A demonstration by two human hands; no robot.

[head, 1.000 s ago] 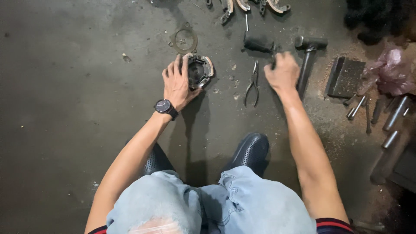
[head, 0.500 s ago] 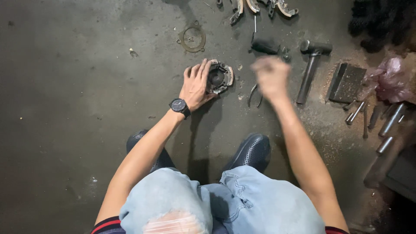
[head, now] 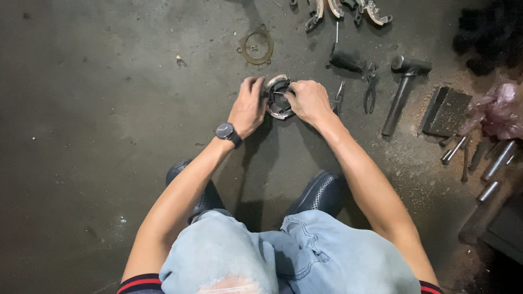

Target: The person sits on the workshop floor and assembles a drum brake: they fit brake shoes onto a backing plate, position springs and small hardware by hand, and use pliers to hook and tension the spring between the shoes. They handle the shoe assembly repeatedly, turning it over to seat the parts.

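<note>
On the dark concrete floor (head: 109, 136), between the crouched person's feet and a row of tools, a round metal part with a curved, pale-lined shoe (head: 278, 98) is gripped from both sides. The left hand (head: 248, 106), with a black wristwatch (head: 225, 131) on its wrist, is curled around the part's left edge; the right hand (head: 308, 100) is closed over its right edge, fingertips pressed toward the centre. Whether a small tool is pinched in the right hand cannot be told.

For the step in hand to be done well, the part would best be kept flat and steady by the left hand while force is applied evenly by the right, with fingertips held away from any sprung piece.

Just beside the right hand lie pliers (head: 371, 87), and further right a hammer (head: 402, 90). A thin ring-shaped gasket (head: 256, 47) lies apart, above the hands. A flat dark rectangular block (head: 448, 111) and a crumpled pink plastic bag (head: 498, 111) are seen at the right edge; no label can be made out.
</note>
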